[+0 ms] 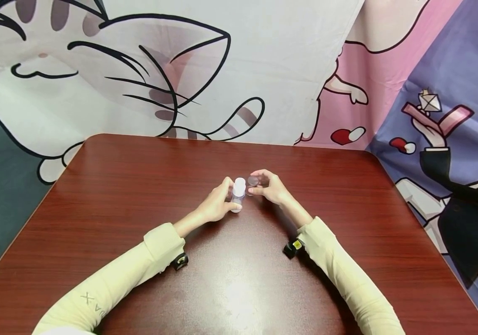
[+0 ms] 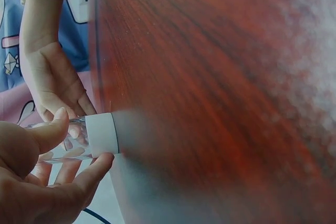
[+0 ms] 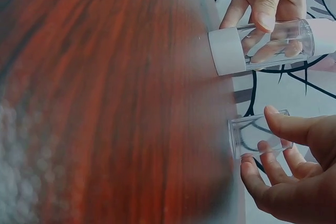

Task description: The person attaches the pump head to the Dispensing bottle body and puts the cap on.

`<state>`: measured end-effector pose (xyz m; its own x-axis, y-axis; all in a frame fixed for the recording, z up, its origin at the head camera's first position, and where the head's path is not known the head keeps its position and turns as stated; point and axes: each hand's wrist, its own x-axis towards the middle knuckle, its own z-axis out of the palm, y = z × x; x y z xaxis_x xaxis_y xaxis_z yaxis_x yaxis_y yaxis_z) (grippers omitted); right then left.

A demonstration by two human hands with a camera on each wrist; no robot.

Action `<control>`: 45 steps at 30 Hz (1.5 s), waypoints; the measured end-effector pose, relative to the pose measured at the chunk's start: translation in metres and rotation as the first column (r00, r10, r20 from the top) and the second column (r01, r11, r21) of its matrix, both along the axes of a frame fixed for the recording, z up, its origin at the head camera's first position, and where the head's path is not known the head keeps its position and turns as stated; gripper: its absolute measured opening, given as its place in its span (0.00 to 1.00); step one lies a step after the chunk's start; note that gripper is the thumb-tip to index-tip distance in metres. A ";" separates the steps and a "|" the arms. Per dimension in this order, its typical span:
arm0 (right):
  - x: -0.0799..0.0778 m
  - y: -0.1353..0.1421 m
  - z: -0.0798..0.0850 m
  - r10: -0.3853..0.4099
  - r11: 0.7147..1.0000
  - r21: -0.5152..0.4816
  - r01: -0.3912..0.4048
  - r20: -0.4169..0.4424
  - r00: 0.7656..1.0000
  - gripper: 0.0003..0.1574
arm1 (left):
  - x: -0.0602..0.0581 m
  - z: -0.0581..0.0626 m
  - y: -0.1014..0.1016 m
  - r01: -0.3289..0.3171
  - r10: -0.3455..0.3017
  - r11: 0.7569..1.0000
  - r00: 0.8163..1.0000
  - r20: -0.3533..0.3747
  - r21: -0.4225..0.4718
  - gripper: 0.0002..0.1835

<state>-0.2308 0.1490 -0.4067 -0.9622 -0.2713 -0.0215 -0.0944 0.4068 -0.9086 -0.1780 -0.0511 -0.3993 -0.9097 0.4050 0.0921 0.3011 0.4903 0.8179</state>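
Note:
My left hand [image 1: 215,203] holds a small clear bottle [image 1: 237,203] upright near the middle of the table, thumb on one side and fingers on the other. The bottle has a white base [image 3: 227,52] and a white top [image 1: 239,183]; its clear wall [image 3: 273,40] shows fingers through it. Just to the right, my right hand [image 1: 275,190] pinches a clear, cup-shaped cap [image 3: 251,136] between thumb and fingers. The cap's rim is down, close at the tabletop, and a small gap parts it from the bottle. In the left wrist view, the left hand and bottle hide the cap.
Both hands work over a reddish-brown wooden table [image 1: 138,186] with rounded far corners. Behind its far edge hangs a cloth [image 1: 289,70] printed with cartoon figures. Small black wrist cameras sit below the left cuff [image 1: 180,261] and right cuff [image 1: 292,249].

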 end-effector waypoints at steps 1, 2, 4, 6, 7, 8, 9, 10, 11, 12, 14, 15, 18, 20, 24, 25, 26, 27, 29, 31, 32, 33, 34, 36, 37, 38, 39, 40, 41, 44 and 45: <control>0.000 0.000 0.000 0.002 1.000 0.002 -0.002 -0.001 1.000 0.29 | 0.000 0.000 0.000 -0.001 0.001 1.000 1.000 0.003 0.000 0.22; 0.000 0.000 0.000 0.005 1.000 0.004 -0.005 -0.003 1.000 0.29 | 0.000 0.000 0.000 -0.001 0.001 1.000 1.000 0.005 0.000 0.22; 0.000 -0.001 0.000 0.006 1.000 0.001 -0.006 -0.003 1.000 0.28 | 0.000 -0.001 0.000 -0.001 0.000 1.000 1.000 0.010 0.002 0.22; 0.000 -0.001 0.000 0.010 1.000 0.002 -0.010 -0.007 1.000 0.28 | -0.001 -0.002 0.000 0.001 -0.001 1.000 1.000 0.016 0.006 0.22; 0.000 -0.001 0.000 0.012 1.000 0.002 -0.012 -0.008 1.000 0.28 | -0.001 -0.002 0.000 0.003 -0.003 1.000 1.000 0.014 0.008 0.22; -0.001 -0.001 -0.001 0.012 1.000 0.002 -0.012 -0.009 1.000 0.28 | -0.001 -0.002 0.000 0.005 -0.005 1.000 1.000 0.013 0.009 0.22; -0.001 -0.001 -0.001 0.010 1.000 -0.003 -0.010 -0.005 1.000 0.28 | -0.001 -0.002 0.000 0.005 -0.005 1.000 1.000 0.012 0.010 0.22; -0.001 -0.001 -0.001 0.010 1.000 -0.001 -0.010 -0.005 1.000 0.28 | -0.001 -0.003 0.000 0.006 -0.006 1.000 1.000 0.012 0.011 0.22; -0.001 -0.001 -0.001 0.009 1.000 0.001 -0.009 -0.006 1.000 0.28 | -0.001 -0.003 0.000 0.006 -0.007 1.000 1.000 0.012 0.012 0.22; -0.001 -0.001 -0.002 0.009 1.000 0.006 -0.009 -0.007 1.000 0.28 | -0.002 -0.003 0.000 0.006 -0.006 1.000 1.000 0.011 0.012 0.22; -0.001 -0.001 -0.002 0.005 1.000 0.010 -0.005 -0.006 1.000 0.28 | -0.002 -0.004 0.000 0.006 -0.006 1.000 1.000 0.009 0.010 0.22; -0.001 -0.001 -0.001 0.004 1.000 0.010 -0.004 -0.004 1.000 0.28 | -0.002 -0.004 0.000 0.005 -0.005 1.000 1.000 0.008 0.008 0.22; 0.000 0.000 0.000 0.004 1.000 0.013 -0.004 -0.001 1.000 0.28 | -0.002 -0.003 0.000 0.002 -0.002 1.000 1.000 0.006 0.004 0.22; 0.000 0.000 0.000 0.011 1.000 0.017 -0.011 -0.004 1.000 0.28 | -0.001 -0.003 0.001 0.001 -0.001 1.000 1.000 0.006 0.002 0.22; 0.002 0.001 0.004 0.031 0.999 0.031 -0.031 -0.018 0.999 0.28 | 0.000 -0.002 0.001 0.002 -0.002 1.000 1.000 0.008 0.002 0.22; 0.003 0.002 0.004 0.039 0.999 0.035 -0.038 -0.025 0.999 0.28 | 0.000 -0.001 0.001 0.003 -0.003 1.000 1.000 0.009 0.002 0.22; 0.003 0.002 0.005 0.046 0.998 0.039 -0.045 -0.031 0.998 0.28 | 0.000 -0.001 0.001 0.003 -0.003 1.000 1.000 0.011 0.003 0.22; 0.003 0.003 0.006 0.050 0.998 0.037 -0.049 -0.031 0.998 0.28 | 0.000 -0.001 0.001 0.003 -0.003 1.000 1.000 0.013 0.003 0.22; 0.004 0.003 0.008 0.058 0.998 0.038 -0.057 -0.033 0.998 0.27 | 0.000 -0.001 0.001 0.000 0.000 1.000 1.000 0.015 0.004 0.22; 0.004 0.003 0.010 0.062 0.997 0.040 -0.060 -0.033 0.998 0.27 | -0.001 -0.001 0.000 0.004 -0.004 1.000 1.000 0.004 0.003 0.22; 0.005 0.003 0.010 0.062 0.997 0.043 -0.061 -0.034 0.997 0.27 | -0.001 -0.001 0.000 0.004 -0.004 1.000 1.000 0.004 0.005 0.21; 0.005 0.003 0.011 0.062 0.997 0.041 -0.061 -0.034 0.997 0.27 | -0.001 -0.001 0.000 0.005 -0.005 1.000 1.000 0.003 0.007 0.21; 0.006 0.003 0.011 0.064 0.997 0.045 -0.062 -0.039 0.997 0.27 | -0.001 -0.001 0.000 0.008 -0.008 1.000 1.000 0.000 0.008 0.21; 0.008 0.002 0.013 0.068 0.997 0.050 -0.065 -0.055 0.996 0.26 | 0.000 -0.001 0.000 0.012 -0.012 1.000 1.000 -0.002 0.007 0.21; 0.009 0.001 0.014 0.069 0.996 0.053 -0.066 -0.062 0.996 0.26 | 0.000 -0.001 0.000 0.012 -0.012 1.000 1.000 0.002 0.008 0.22; 0.010 0.000 0.015 0.070 0.996 0.053 -0.067 -0.067 0.995 0.26 | 0.000 -0.001 0.000 0.010 -0.010 1.000 1.000 0.007 0.006 0.22; 0.012 -0.001 0.016 0.072 0.996 0.056 -0.068 -0.075 0.995 0.26 | 0.000 -0.001 0.000 0.010 -0.011 1.000 1.000 0.005 0.002 0.22; 0.013 -0.002 0.017 0.075 0.996 0.062 -0.070 -0.084 0.994 0.26 | 0.000 -0.001 0.000 0.010 -0.010 1.000 1.000 0.004 0.000 0.22; 0.014 -0.003 0.018 0.077 0.995 0.067 -0.071 -0.091 0.993 0.26 | 0.000 -0.001 0.000 0.009 -0.009 1.000 1.000 0.006 -0.002 0.22; 0.017 -0.005 0.021 0.076 0.994 0.082 -0.067 -0.113 0.991 0.25 | 0.000 -0.001 0.000 0.011 -0.011 1.000 1.000 0.012 0.006 0.22; 0.018 -0.006 0.022 0.074 0.994 0.086 -0.064 -0.121 0.990 0.25 | 0.000 0.000 0.000 0.013 -0.013 1.000 1.000 0.013 0.013 0.22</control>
